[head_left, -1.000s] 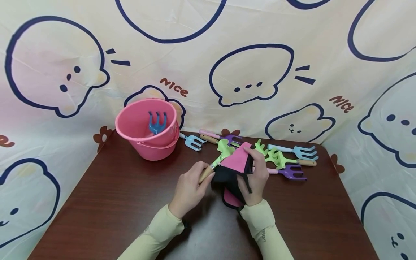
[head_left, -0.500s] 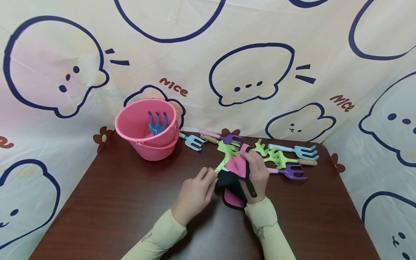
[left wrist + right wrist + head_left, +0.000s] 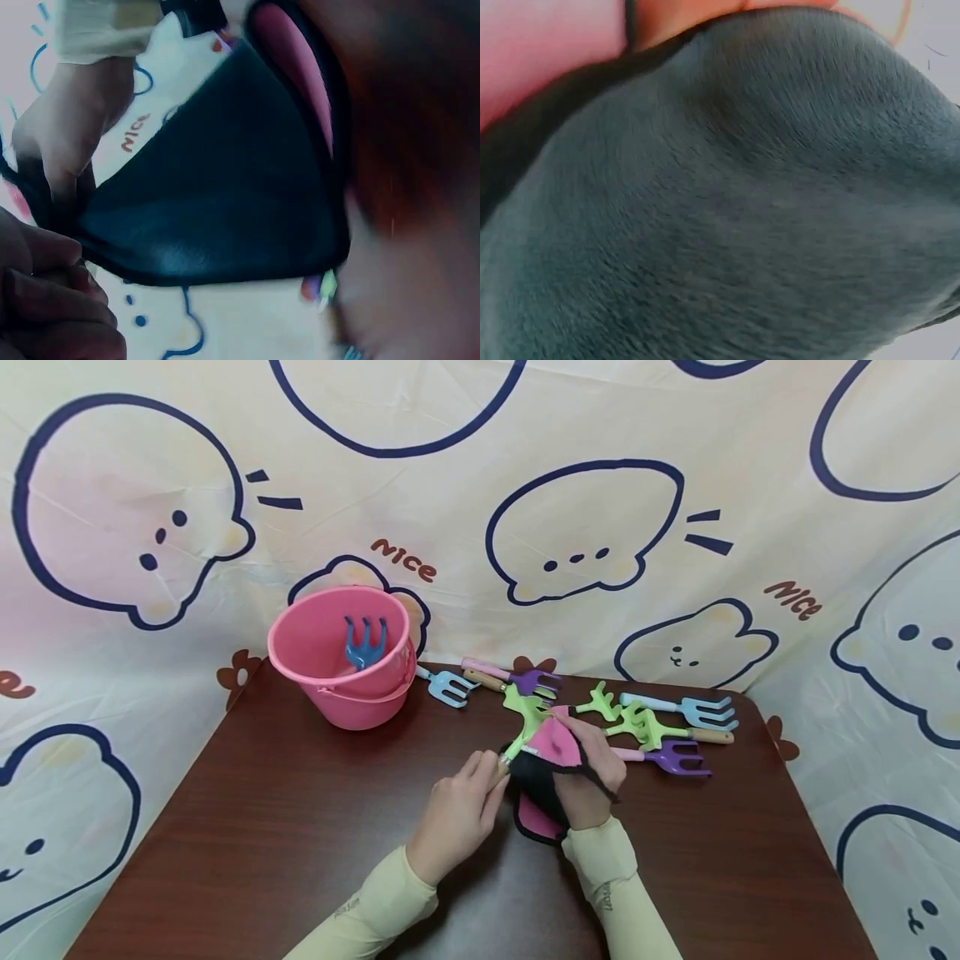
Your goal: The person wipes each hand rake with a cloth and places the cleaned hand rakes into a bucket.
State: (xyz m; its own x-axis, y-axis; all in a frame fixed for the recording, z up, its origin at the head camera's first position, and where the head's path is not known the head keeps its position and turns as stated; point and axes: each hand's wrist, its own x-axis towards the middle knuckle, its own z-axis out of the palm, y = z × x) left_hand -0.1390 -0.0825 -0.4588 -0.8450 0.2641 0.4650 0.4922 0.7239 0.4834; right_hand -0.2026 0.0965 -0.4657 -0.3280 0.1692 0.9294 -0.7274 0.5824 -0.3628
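Observation:
In the head view my left hand (image 3: 457, 818) grips the wooden handle of a small green hand rake (image 3: 528, 714), its head pointing away from me. My right hand (image 3: 592, 772) holds a soft pink and black fabric pouch (image 3: 536, 781) by its upper part, with a pink flap folded over near the rake. The rake's neck lies against the pouch's edge. In the left wrist view the black side of the pouch (image 3: 217, 187) hangs between the hands, and curled left fingers (image 3: 60, 319) show at lower left. Dark fabric (image 3: 727, 210) fills most of the right wrist view.
Two nested pink buckets (image 3: 337, 693) stand at the back left, a blue fork (image 3: 366, 647) inside. A light blue fork (image 3: 448, 687) lies beside them. Purple forks (image 3: 678, 758), green rakes (image 3: 645, 727) and another light blue fork (image 3: 701, 712) lie along the back right of the table (image 3: 247, 827).
My left hand has moved a little right and slid its grip on the rake. The pouch's pink flap has been drawn lower and to the right by my right hand.

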